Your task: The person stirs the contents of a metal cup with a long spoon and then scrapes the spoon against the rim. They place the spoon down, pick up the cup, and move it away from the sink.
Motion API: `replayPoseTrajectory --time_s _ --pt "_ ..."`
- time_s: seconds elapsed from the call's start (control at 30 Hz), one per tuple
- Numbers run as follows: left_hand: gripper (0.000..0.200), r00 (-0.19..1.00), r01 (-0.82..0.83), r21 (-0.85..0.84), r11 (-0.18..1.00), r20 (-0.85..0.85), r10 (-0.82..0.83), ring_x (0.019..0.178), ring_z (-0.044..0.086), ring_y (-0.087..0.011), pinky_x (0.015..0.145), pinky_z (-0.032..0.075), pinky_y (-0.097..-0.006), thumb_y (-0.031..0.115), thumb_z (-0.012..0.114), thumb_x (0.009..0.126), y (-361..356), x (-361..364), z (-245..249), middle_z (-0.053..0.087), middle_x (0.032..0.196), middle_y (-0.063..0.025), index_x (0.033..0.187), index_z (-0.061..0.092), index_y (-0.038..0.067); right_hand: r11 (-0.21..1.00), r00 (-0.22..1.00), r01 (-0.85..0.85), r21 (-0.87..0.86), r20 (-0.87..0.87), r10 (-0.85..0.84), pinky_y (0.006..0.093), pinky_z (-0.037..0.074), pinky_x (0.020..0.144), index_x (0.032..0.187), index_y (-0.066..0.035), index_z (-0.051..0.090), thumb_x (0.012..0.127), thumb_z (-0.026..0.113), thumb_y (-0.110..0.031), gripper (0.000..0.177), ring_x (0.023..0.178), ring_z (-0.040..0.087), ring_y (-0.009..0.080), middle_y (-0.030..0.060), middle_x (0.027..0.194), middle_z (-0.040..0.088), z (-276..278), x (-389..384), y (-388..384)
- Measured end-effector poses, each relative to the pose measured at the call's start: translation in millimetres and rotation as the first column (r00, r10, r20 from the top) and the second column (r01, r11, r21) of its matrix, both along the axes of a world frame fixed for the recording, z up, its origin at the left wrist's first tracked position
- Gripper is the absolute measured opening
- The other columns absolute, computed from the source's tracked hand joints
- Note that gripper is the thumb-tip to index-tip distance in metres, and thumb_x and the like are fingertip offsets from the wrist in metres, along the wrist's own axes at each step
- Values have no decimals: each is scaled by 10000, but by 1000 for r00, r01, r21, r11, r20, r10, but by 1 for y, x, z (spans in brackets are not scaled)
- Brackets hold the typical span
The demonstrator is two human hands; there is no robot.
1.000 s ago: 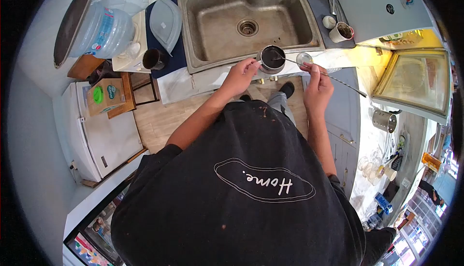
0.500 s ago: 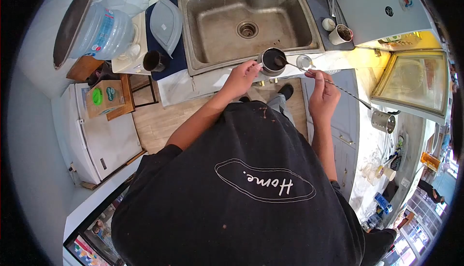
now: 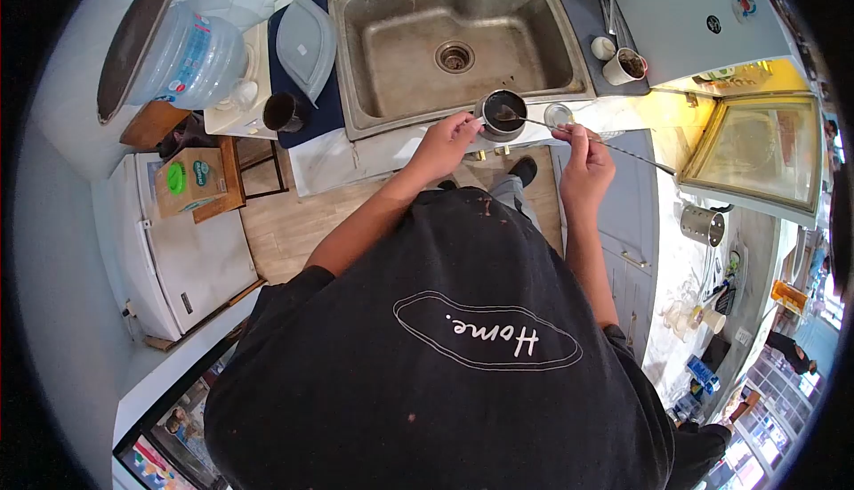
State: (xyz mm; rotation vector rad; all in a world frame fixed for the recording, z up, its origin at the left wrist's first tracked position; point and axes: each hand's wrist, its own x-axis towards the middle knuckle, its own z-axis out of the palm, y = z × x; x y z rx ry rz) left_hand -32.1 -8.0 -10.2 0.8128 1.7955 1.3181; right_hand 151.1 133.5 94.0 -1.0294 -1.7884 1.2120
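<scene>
At the sink's front edge, my left hand (image 3: 450, 144) is closed on the handle side of a metal cup (image 3: 503, 129) with dark contents. My right hand (image 3: 584, 157) pinches a long bar spoon (image 3: 636, 158) with a twisted shaft. The spoon's bowl end dips into the cup, and its tip is partly lost in the dark contents. Just behind my right fingers, a small clear glass (image 3: 559, 115) stands on the counter.
The steel sink (image 3: 391, 72) lies beyond the cup. A dark cup (image 3: 285, 113) stands to the left, near a grey lid (image 3: 305, 45). On the right are a white cup (image 3: 625, 65) with dark matter and an opened yellow-lit cabinet door (image 3: 765, 150).
The spoon's bowl has gone from the cup's right rim down into the cup. My right hand has shifted slightly left, and the shaft lies flatter. My left hand stays put.
</scene>
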Motion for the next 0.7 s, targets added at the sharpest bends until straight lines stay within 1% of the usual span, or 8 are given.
replayPoseTrajectory --time_s 0.07,0.13,0.23,0.33,0.43,0.53,0.63,0.7 --pt "327 1000 -6 21 1000 -16 6 838 634 -181 801 505 -338 326 549 1038 -1 1 4 706 933 -91 1116 644 23 1000 1000 -7 -18 5 7 303 507 881 962 88 735 1051 556 -165 323 939 700 160 122 948 766 1 3 0" --pt "325 1000 -5 1 1000 -13 5 837 633 -182 800 505 -337 324 553 1036 -2 1 8 705 933 -90 1115 644 23 1000 1000 -16 -7 6 16 300 504 888 953 94 730 1052 552 -158 324 918 702 160 126 952 764 5 8 1" --pt "324 1000 -6 -10 1000 -8 6 836 630 -181 798 504 -336 323 557 1035 -1 2 9 703 932 -89 1114 643 22 999 999 -22 -33 -36 21 298 508 890 957 99 712 1054 545 -148 314 890 709 161 139 947 759 1 16 7" --pt "323 1000 -10 3 1000 -2 10 833 626 -176 797 504 -333 323 555 1036 -1 2 6 704 932 -86 1113 645 23 987 989 44 -154 -133 -65 325 518 904 961 88 698 1054 550 -168 309 893 714 174 144 932 757 -1 17 14" --pt "324 1000 -12 10 1000 14 12 825 620 -169 795 504 -331 325 550 1038 0 1 1 706 933 -80 1113 647 26 926 952 135 -352 -213 -219 349 546 852 998 62 662 1059 559 -217 304 910 721 217 136 894 747 -1 14 18" --pt "325 1000 -9 10 1000 5 9 817 618 -167 792 503 -330 329 545 1040 0 1 -2 707 931 -76 1111 649 29 841 923 116 -528 -257 -288 341 534 840 1024 28 643 1055 569 -248 287 902 716 222 135 881 747 -8 14 21" --pt "325 1000 -19 28 999 3 19 806 615 -166 782 501 -329 331 542 1040 1 2 -2 704 918 -73 1107 651 32 776 899 102 -622 -276 -340 338 524 838 1019 10 627 1052 577 -263 280 896 710 224 141 889 746 -19 13 24" --pt "324 1000 -19 15 1000 3 19 801 614 -166 775 500 -328 332 539 1041 0 2 1 701 908 -72 1102 654 35 770 897 100 -630 -278 -344 338 525 837 1028 8 621 1054 573 -263 277 894 710 221 139 900 745 -24 12 24"
